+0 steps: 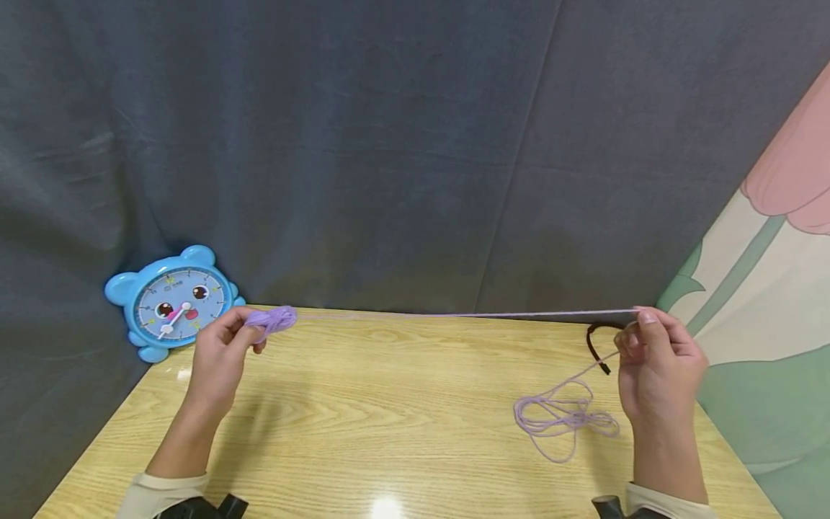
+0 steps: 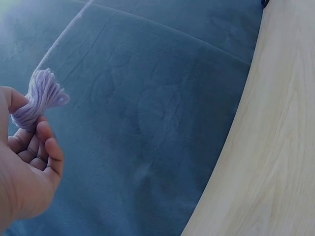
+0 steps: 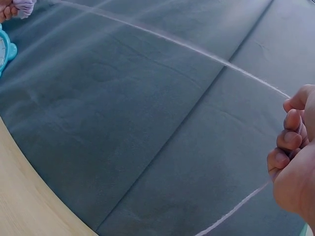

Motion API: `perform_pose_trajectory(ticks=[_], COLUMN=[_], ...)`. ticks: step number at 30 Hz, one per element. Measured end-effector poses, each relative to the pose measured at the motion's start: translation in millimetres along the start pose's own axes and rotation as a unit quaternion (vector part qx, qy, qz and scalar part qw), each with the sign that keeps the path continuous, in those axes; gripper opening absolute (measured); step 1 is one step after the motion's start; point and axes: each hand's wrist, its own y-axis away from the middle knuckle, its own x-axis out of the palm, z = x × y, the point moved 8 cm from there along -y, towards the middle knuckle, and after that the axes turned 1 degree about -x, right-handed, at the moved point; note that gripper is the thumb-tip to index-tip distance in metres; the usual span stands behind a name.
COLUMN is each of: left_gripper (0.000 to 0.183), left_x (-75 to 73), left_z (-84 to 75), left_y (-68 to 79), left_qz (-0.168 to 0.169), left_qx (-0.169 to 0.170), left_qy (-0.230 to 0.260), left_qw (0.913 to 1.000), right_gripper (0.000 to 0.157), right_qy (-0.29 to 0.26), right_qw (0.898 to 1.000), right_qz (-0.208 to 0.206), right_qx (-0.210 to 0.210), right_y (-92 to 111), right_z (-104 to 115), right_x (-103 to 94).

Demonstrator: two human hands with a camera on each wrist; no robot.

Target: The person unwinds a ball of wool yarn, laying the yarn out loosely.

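Observation:
My left hand (image 1: 223,353) pinches a small bundle of lilac yarn (image 1: 274,320) between thumb and fingers, above the left part of the table. In the left wrist view the wound bundle (image 2: 42,98) shows its strands bunched and fanning out at one end. A single strand (image 1: 480,315) runs straight and taut from it across to my right hand (image 1: 661,360), which pinches it between thumb and forefinger. Below the right hand's curled fingers the yarn comes out again and drops to a loose, looped heap (image 1: 564,418) on the table.
A blue animal-shaped clock (image 1: 181,303) leans at the table's back left, close behind the left hand. A black cord (image 1: 593,346) lies at the back right. Dark curtain (image 1: 389,144) hangs behind the wooden table (image 1: 363,404); a flower-patterned panel (image 1: 778,288) stands on the right.

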Motion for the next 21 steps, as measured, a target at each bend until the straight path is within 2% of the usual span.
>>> perform_pose_trajectory(ticks=[4, 8, 11, 18, 21], left_gripper=[0.024, 0.023, 0.02, 0.015, 0.018], left_x=[-0.7, 1.1, 3.5, 15.5, 21.6], left_z=[-0.9, -3.1, -3.5, 2.5, 5.0], left_y=[-0.5, 0.1, 0.3, 1.8, 3.9], left_qz=[0.026, 0.069, 0.105, 0.191, 0.22], left_qx=[0.005, 0.01, 0.005, -0.027, -0.035], left_qy=[-0.001, -0.012, -0.01, -0.003, 0.024], left_qw=[0.9997, 0.9975, 0.9944, 0.9812, 0.9746], right_gripper=[0.008, 0.008, 0.008, 0.009, 0.009], right_qy=[-0.011, -0.038, -0.038, -0.016, -0.018], right_qw=[1.0, 0.999, 0.999, 0.999, 0.999], right_qz=[-0.008, -0.023, -0.033, -0.047, -0.049], right_qx=[-0.011, -0.018, -0.019, -0.011, -0.011], right_y=[-3, -6, -7, -7, -7], right_z=[4, 6, 7, 7, 6], right_x=[-4.0, -8.0, -9.9, -12.0, -12.2])
